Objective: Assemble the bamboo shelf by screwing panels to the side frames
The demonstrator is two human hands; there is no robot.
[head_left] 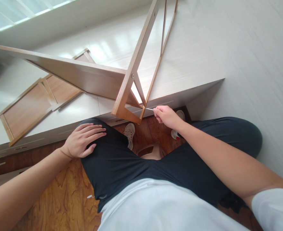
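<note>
My right hand (pixel 166 116) is closed around a thin silver metal rod (pixel 149 109), like a hex key; its grip end is hidden in my fingers. The rod's far end meets the lower corner of a wooden frame (pixel 127 93), which stands tilted on the white ledge. A long wooden panel (pixel 81 75) joins this frame and stretches away to the left. My left hand (pixel 85 139) lies flat on my left knee with its fingers apart, holding nothing.
Two panelled wooden pieces (pixel 26 109) lie on the white ledge (pixel 192 64) at the left. Drawers sit under the ledge. Between my legs stands a brown stool or bin-like object (pixel 156 151), partly hidden, on the wooden floor (pixel 62 192). A window (pixel 18 12) is at the upper left.
</note>
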